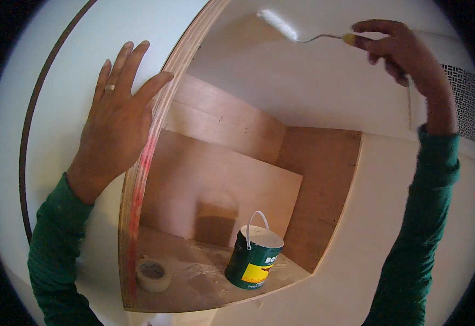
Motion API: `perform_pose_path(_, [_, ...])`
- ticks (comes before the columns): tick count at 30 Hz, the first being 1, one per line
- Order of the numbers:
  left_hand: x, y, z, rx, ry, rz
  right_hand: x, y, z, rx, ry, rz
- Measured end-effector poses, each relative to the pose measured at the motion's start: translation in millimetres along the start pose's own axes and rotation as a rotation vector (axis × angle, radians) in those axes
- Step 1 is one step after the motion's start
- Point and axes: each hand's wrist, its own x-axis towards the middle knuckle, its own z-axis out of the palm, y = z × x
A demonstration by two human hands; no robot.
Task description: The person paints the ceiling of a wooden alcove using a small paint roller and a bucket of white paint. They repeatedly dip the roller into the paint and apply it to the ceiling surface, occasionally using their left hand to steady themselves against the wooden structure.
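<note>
My right hand (398, 46), raised at the upper right, grips the handle of a small paint roller (278, 25). The roller's white sleeve lies against the pale upper surface, joined to the handle by a thin bent wire. At the left, my left hand (119, 106) is spread flat on a white panel, with its thumb on the striped plywood edge (168, 95) of an open cabinet. A ring is on one finger. Below, a green paint can (255, 258) with a white wire handle and yellow label stands on the cabinet's bottom board.
A roll of tape (153, 275) lies on the bottom board (194, 296) left of the can. The cabinet's brown wooden side (321, 190) rises at the right. A patterned grille (466, 100) is at the far right. A dark strip (29, 125) runs along the white panel.
</note>
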Motion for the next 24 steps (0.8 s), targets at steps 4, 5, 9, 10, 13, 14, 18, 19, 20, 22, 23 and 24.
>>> perform_pose_path(4, [-4.7, -5.5, 0.0, -0.017, 0.036, -0.027, -15.8, 2.9, -51.6, -0.055, 0.027, -0.003])
perform_pose_path(5, [-4.5, -4.7, 0.7, -0.028, 0.034, -0.027, -20.4, 5.8, -57.0, -0.071, 0.023, 0.011])
perform_pose_path(9, [-4.2, -4.4, -2.5, -0.012, -0.024, -0.025, -38.1, -5.1, -69.3, -0.083, 0.056, 0.049])
perform_pose_path(10, [-5.9, -6.4, -4.1, -0.004, -0.017, -0.025, -37.9, -9.6, -68.0, -0.082, 0.052, 0.05])
perform_pose_path(13, [-9.8, -9.5, -4.2, -0.005, 0.001, -0.023, -23.4, -15.9, -54.0, -0.053, 0.027, -0.003])
perform_pose_path(14, [-11.9, -10.8, -2.8, -0.023, 0.003, -0.029, -15.6, -22.3, -48.8, -0.059, 0.014, -0.019])
perform_pose_path(18, [-3.9, 2.2, 5.3, -0.03, 0.011, -0.013, 4.8, -13.8, 16.1, -0.036, -0.066, -0.011])
perform_pose_path(19, [-4.6, 1.3, 4.3, -0.026, 0.014, -0.007, 12.4, -16.6, 37.0, -0.023, -0.08, -0.022])
perform_pose_path(20, [-8.4, -3.2, 4.1, -0.027, 0.017, -0.01, 21.9, -26.8, 58.4, 0.011, -0.11, -0.02])
perform_pose_path(22, [-7.8, -4.6, 1.1, -0.021, 0.016, -0.006, 44.3, -26.7, 98.7, 0.049, -0.157, -0.071])
perform_pose_path(23, [-7.8, -3.0, 1.9, -0.029, 0.015, -0.008, 56.4, -22.6, 118.1, 0.036, -0.177, -0.122])
perform_pose_path(24, [-8.5, -3.1, 2.4, -0.028, 0.012, -0.009, 68.2, -19.6, 140.9, -0.001, -0.179, -0.127])
